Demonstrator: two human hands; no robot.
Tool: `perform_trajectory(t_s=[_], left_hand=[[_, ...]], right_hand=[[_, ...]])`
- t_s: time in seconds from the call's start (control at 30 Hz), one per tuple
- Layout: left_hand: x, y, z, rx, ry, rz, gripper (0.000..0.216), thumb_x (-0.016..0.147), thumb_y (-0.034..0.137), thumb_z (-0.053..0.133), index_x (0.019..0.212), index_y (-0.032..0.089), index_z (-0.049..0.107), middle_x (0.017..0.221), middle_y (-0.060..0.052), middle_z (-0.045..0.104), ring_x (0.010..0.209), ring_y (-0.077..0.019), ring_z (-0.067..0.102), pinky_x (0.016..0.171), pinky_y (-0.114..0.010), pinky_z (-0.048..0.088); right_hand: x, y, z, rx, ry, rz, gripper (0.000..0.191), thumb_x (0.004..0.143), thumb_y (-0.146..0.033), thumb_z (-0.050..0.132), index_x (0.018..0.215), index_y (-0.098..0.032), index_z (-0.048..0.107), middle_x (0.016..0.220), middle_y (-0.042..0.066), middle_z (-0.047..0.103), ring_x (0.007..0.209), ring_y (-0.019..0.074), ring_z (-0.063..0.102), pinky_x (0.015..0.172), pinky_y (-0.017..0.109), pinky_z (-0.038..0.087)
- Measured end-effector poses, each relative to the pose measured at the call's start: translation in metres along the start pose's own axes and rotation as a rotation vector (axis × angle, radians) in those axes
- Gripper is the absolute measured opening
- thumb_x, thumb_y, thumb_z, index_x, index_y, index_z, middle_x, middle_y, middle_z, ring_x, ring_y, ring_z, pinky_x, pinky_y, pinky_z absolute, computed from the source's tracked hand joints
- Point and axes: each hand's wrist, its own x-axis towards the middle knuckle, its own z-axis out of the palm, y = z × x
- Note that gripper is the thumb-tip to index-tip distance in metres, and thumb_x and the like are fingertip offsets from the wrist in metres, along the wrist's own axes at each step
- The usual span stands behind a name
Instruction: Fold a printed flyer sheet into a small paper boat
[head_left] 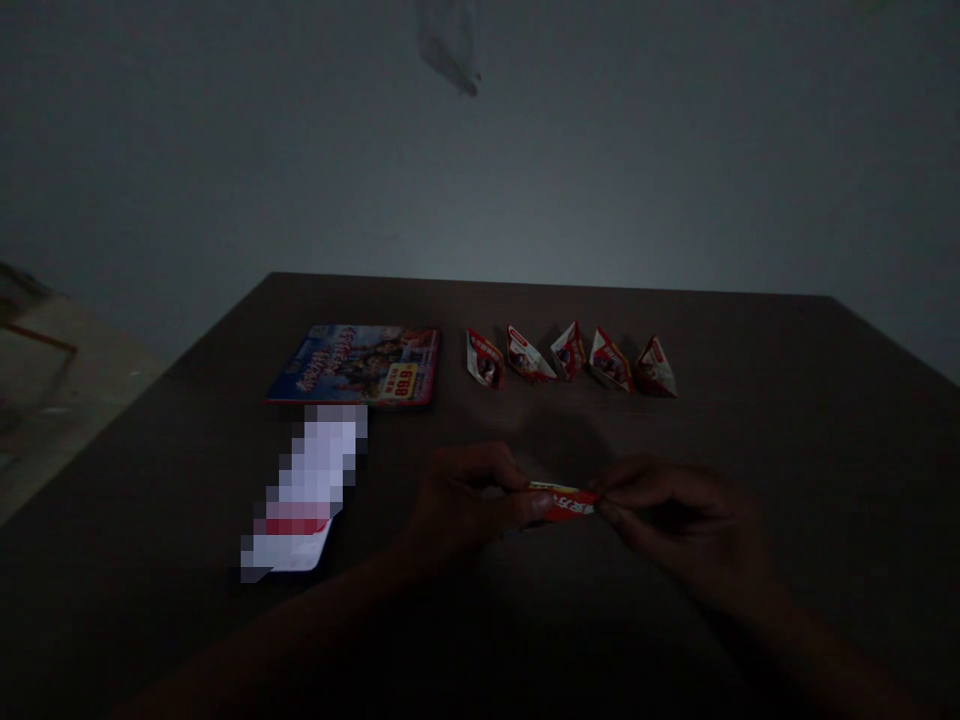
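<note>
Just above the dark table, a small folded piece of red printed paper [573, 506] with white lettering is stretched between both hands. My left hand [466, 505] pinches its left end, thumb in front and fingers behind. At the right end, the thumb and fingertips of my right hand [686, 515] are pressed together on its corner. Farther back stand several folded paper boats [568, 352] in a row, red and white with printed pictures. Neither hand touches them. The dim light hides the finer folds of the held paper.
A flat blue and pink printed pack or booklet [356, 365] with a yellow price label lies back left. In front of it is a lit phone [307, 490], its screen blurred out. The table [750, 400] meets a grey wall [675, 150].
</note>
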Motion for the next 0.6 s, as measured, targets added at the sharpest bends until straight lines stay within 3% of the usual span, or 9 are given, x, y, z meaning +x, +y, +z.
perform_trajectory(t_s=[0.13,0.27,0.43,0.6], left_hand=[[0.003,-0.004,0.0,0.035,-0.046,-0.098,0.013,0.065,0.023,0.074,0.07,0.015,0.065,0.066,0.001,0.062,0.059,-0.0102,0.056,0.053,-0.019,0.042],[0.003,-0.007,0.002,0.123,-0.176,-0.175,0.037,0.065,0.029,0.076,0.098,0.016,0.068,0.084,-0.005,0.069,0.071,-0.0155,0.062,0.059,-0.022,0.045],[-0.001,-0.005,0.004,0.207,-0.26,-0.189,0.02,0.075,0.033,0.067,0.069,0.014,0.069,0.056,0.004,0.055,0.05,-0.0066,0.045,0.045,-0.017,0.029],[0.002,0.0,0.003,0.201,-0.31,-0.184,0.019,0.074,0.028,0.068,0.064,0.012,0.065,0.052,0.004,0.051,0.048,-0.0059,0.042,0.044,-0.018,0.028]], right_hand=[[0.0,0.003,-0.001,0.011,-0.012,0.06,0.008,0.074,-0.013,0.068,0.071,-0.02,0.066,0.074,0.005,0.071,0.068,0.0166,0.067,0.056,0.024,0.053],[0.0,0.005,0.002,0.049,-0.073,0.064,0.008,0.074,-0.012,0.068,0.075,-0.02,0.066,0.075,0.005,0.07,0.069,0.0163,0.066,0.058,0.025,0.053],[-0.002,0.004,0.008,0.038,-0.061,0.073,0.009,0.074,-0.013,0.068,0.077,-0.02,0.064,0.072,0.003,0.069,0.068,0.0158,0.066,0.059,0.025,0.053],[-0.005,0.004,0.014,0.142,-0.004,0.145,0.023,0.073,-0.009,0.068,0.087,-0.022,0.054,0.072,0.001,0.067,0.067,0.0137,0.065,0.062,0.024,0.052]])
